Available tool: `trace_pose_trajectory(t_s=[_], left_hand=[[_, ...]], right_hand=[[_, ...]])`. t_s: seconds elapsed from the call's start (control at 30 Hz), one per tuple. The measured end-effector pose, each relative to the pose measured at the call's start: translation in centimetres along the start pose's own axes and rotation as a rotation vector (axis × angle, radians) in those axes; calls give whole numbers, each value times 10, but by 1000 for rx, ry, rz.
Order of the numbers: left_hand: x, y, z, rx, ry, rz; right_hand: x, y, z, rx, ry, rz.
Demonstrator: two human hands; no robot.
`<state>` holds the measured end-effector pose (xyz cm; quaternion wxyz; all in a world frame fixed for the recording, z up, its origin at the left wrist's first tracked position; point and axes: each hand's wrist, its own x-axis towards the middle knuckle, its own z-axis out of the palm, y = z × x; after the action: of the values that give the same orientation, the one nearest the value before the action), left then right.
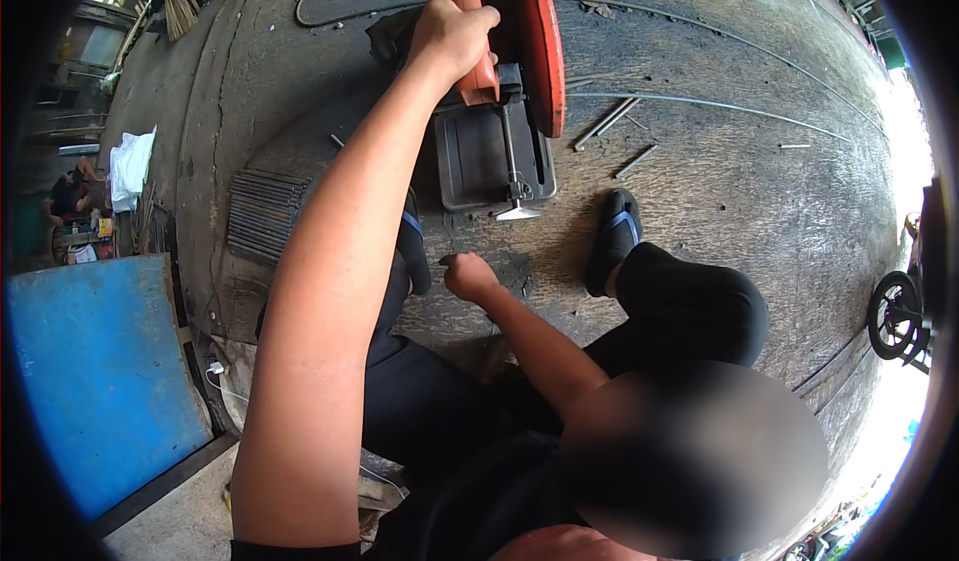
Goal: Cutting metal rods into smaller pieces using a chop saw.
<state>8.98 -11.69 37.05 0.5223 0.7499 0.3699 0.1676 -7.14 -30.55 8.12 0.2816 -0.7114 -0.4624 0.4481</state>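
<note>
A cut-off saw (485, 151) with a red disc guard (544, 51) and a dark base stands on the floor in front of me. My left hand (450, 33) is wrapped round its orange handle (479, 83), at the top of my outstretched arm. A clamp screw with a pale handle (516, 211) runs along the base toward me. My right hand (472, 277) is closed, low between my feet and nearer to me than the saw. What it holds, if anything, is too hidden to name.
A bundle of metal rods (265, 216) lies left of the saw. Short rod pieces (607, 123) lie to its right, near my sandalled right foot (612, 236). A cable (719, 36) crosses the floor behind. A blue panel (105, 371) is at left, a wheel (892, 314) at far right.
</note>
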Motion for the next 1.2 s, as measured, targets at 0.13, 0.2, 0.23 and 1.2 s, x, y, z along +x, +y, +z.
trace_pose_trajectory(t_s=[0.13, 0.2, 0.23, 1.2], left_hand=[[-2, 2, -2, -25, -17, 21], [-3, 3, -1, -22, -2, 13], [-3, 3, -2, -15, 16, 5], [-6, -6, 0, -56, 12, 62]], right_hand=[[5, 31, -8, 257, 357, 286], [13, 54, -22, 400, 771, 330], [22, 67, -37, 440, 655, 501], [30, 90, -44, 564, 1123, 511]])
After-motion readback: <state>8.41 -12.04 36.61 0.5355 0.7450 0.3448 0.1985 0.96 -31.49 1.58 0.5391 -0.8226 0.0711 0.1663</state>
